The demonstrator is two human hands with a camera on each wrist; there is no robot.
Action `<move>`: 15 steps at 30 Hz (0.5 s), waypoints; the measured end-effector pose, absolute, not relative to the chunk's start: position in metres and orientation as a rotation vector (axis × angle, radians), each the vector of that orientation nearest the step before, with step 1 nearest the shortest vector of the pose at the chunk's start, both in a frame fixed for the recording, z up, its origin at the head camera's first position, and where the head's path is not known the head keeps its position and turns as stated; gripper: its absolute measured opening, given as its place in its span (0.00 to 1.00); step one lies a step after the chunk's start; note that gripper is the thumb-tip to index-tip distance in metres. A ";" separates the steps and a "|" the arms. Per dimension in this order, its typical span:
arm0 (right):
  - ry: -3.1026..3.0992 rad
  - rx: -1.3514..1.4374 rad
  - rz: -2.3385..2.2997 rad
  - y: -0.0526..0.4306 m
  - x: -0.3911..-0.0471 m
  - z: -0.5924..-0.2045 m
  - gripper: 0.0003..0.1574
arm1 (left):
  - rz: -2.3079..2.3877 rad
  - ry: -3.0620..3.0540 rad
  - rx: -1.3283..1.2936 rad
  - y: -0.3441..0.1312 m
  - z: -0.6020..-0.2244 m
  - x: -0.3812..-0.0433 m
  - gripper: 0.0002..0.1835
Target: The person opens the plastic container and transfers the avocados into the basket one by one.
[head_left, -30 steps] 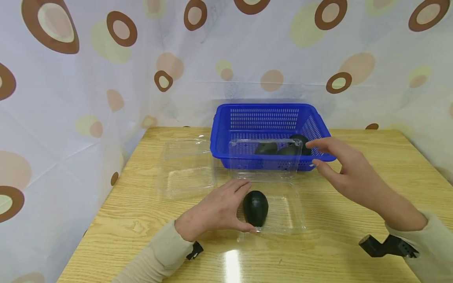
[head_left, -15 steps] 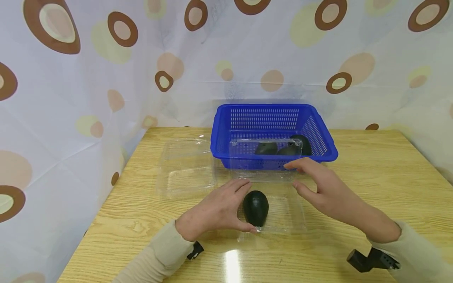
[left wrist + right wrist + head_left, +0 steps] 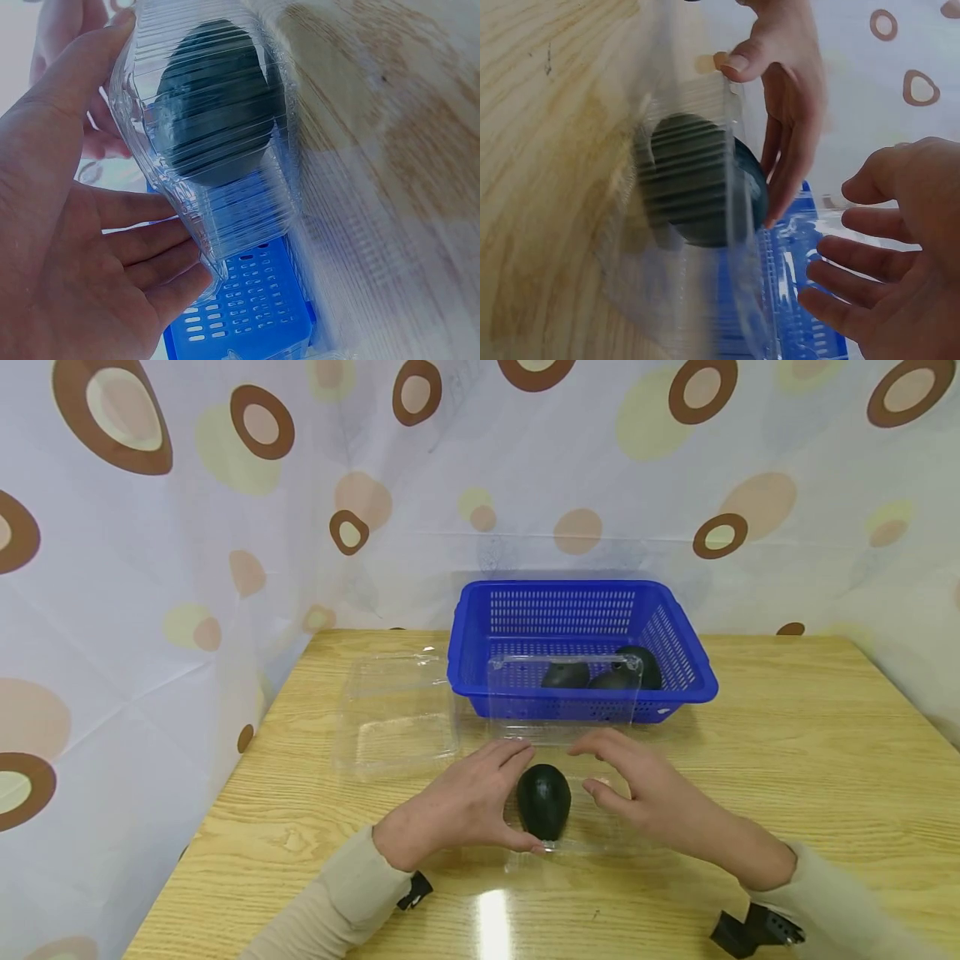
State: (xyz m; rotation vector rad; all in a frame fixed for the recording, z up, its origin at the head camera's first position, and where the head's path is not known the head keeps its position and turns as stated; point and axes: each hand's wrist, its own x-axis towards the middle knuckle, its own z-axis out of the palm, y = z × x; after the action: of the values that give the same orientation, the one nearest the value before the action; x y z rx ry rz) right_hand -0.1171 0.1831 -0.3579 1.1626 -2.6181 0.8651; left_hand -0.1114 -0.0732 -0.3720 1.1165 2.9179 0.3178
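Observation:
A dark green avocado [image 3: 543, 802] lies in the left part of a clear plastic clamshell container [image 3: 600, 839], whose lid [image 3: 562, 727] stands raised at the back. My left hand [image 3: 468, 802] holds the container's left side, thumb at the front rim and fingers at the back. In the left wrist view the thumb and fingers of that hand [image 3: 97, 202] meet the container's ribbed wall. Over the container's right part is my right hand [image 3: 648, 793], thumb and fingers spread apart. Nothing is between those fingers in the right wrist view, where the hand [image 3: 892, 255] is beside the container.
Behind the container stands a blue plastic basket [image 3: 558, 596] with several avocados [image 3: 639, 667] in its right part. Another clear container [image 3: 405, 735] lies open at the left on the wooden table [image 3: 787, 760]. A patterned cloth [image 3: 525, 477] hangs behind the table.
My right hand has moved from the basket's right front corner left and toward me, over the container's right part. The left hand, container and avocado have stayed in place.

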 end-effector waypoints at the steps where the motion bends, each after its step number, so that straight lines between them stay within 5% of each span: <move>1: -2.626 1.167 0.862 0.182 -0.117 -0.360 0.21 | 0.320 2.919 1.121 -0.073 -0.372 -0.111 0.61; 15: -2.575 1.312 0.778 0.159 -0.119 -0.380 0.20 | 0.318 2.911 1.138 -0.073 -0.371 -0.112 0.62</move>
State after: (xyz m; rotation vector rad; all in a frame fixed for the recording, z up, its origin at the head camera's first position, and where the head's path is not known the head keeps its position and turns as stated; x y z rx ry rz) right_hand -0.1185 0.1590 -0.3803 1.3116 -2.5751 0.7776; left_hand -0.1117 -0.0735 -0.3714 1.1384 2.9112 0.3177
